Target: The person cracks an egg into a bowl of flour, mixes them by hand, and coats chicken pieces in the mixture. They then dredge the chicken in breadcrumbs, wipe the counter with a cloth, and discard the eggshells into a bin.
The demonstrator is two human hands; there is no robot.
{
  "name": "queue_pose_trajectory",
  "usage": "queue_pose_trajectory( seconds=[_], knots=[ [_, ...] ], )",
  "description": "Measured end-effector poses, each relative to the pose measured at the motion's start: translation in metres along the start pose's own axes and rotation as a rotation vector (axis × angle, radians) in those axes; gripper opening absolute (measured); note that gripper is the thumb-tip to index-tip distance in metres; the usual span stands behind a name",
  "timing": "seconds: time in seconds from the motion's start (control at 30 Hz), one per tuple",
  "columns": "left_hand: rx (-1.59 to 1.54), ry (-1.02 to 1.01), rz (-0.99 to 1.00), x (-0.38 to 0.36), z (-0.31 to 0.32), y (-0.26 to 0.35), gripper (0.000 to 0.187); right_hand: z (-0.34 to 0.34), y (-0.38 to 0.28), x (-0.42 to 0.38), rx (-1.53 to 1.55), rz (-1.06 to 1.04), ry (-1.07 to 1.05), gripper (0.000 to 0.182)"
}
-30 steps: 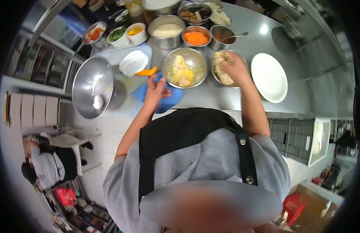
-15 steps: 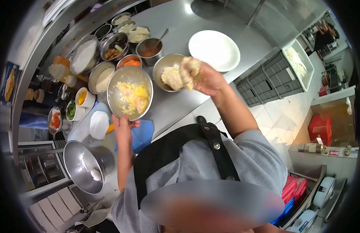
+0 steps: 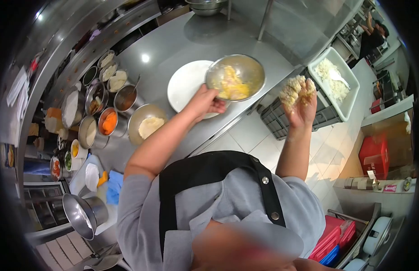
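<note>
My left hand (image 3: 205, 105) grips the rim of a steel mixing bowl (image 3: 254, 72), which is tilted over a large white plate (image 3: 180, 86). Inside that bowl lies a yellow, egg-like mixture (image 3: 234, 86) with pinkish pieces. Raised off to the right, my right hand (image 3: 302, 101) has its fingers apart and thickly caked in pale, crumbly batter. No separate object shows in it. Back on the counter, a second steel bowl (image 3: 136, 118) contains a pale, coated lump (image 3: 151, 127).
Left of me, steel pots and bowls crowd the counter, including sliced carrots (image 3: 110, 123) and a brown sauce (image 3: 125, 100). A white tub of rice-like food (image 3: 326, 72) sits on a grey crate (image 3: 275, 119). Another person (image 3: 376, 38) stands far right.
My left hand has carried the bowl with the egg mixture from the left side across to the plate. My right hand has moved away from the other bowl, out to the right. The view has shifted.
</note>
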State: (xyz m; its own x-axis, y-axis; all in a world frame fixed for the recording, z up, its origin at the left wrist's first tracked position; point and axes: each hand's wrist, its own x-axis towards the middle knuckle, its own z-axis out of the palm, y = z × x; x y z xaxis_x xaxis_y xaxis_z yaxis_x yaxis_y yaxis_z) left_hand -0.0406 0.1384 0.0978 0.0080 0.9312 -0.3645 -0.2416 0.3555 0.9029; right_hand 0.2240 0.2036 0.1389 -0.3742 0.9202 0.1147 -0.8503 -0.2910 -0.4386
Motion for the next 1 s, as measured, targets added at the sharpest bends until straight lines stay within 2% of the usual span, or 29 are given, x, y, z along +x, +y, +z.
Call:
queue_pose_trajectory(
  seconds=[0.03,0.1,0.2,0.33,0.4,0.43,0.5,0.53,0.57,0.6,0.7,0.77,0.83,0.87,0.9,0.93,1.0],
  knots=[
    [0.003,-0.061,-0.044,0.030,0.015,0.000,0.035,-0.016,-0.016,0.003,-0.015,-0.019,0.063,0.027],
    [-0.017,-0.079,-0.069,0.084,0.045,-0.005,0.031,-0.047,-0.045,0.008,0.001,0.001,0.027,0.027],
    [-0.039,-0.019,-0.078,0.162,0.075,-0.021,0.027,-0.074,-0.074,0.012,-0.006,0.001,0.076,0.027],
    [-0.073,0.166,-0.053,0.233,0.102,-0.030,0.029,-0.103,-0.093,0.019,0.057,0.059,0.012,0.025],
    [-0.127,0.135,-0.038,0.254,0.106,-0.031,0.040,-0.119,-0.099,0.026,0.071,0.119,-0.046,0.023],
    [-0.140,0.145,-0.089,0.258,0.106,-0.030,0.055,-0.121,-0.099,0.030,0.082,0.139,-0.057,0.021],
    [-0.202,0.173,-0.002,0.261,0.109,-0.040,0.070,-0.121,-0.100,0.036,0.077,0.180,0.001,0.019],
    [-0.182,0.211,0.011,0.239,0.115,-0.032,0.080,-0.122,-0.100,0.041,0.058,0.193,0.067,0.018],
    [-0.208,0.148,-0.055,0.198,0.117,-0.014,0.088,-0.122,-0.096,0.051,0.118,0.263,-0.052,0.017],
    [-0.265,-0.014,-0.011,0.197,0.113,-0.034,0.090,-0.124,-0.094,0.061,0.103,0.310,-0.054,0.018],
    [-0.052,-0.539,0.046,0.118,0.089,-0.047,0.065,-0.115,-0.074,0.088,0.020,0.339,0.056,0.018],
    [0.104,-0.661,0.019,0.054,0.062,-0.048,0.049,-0.093,-0.047,0.104,0.029,0.378,0.061,0.019],
    [0.277,-0.523,0.197,0.008,0.033,-0.075,0.043,-0.075,-0.013,0.116,0.061,0.527,-0.104,0.020],
    [0.234,-0.392,0.169,-0.007,0.017,-0.100,0.042,-0.065,0.006,0.118,0.077,0.596,-0.185,0.021],
    [0.193,-0.264,0.141,-0.024,0.001,-0.120,0.040,-0.051,0.025,0.116,0.077,0.656,-0.072,0.023],
    [0.140,-0.133,0.112,-0.051,-0.012,-0.123,0.039,-0.047,0.046,0.116,0.125,0.835,-0.239,0.025],
    [-0.046,0.099,0.068,-0.105,-0.036,-0.130,0.035,-0.054,0.090,0.112,-0.131,0.999,-0.316,0.028]
  ],
)
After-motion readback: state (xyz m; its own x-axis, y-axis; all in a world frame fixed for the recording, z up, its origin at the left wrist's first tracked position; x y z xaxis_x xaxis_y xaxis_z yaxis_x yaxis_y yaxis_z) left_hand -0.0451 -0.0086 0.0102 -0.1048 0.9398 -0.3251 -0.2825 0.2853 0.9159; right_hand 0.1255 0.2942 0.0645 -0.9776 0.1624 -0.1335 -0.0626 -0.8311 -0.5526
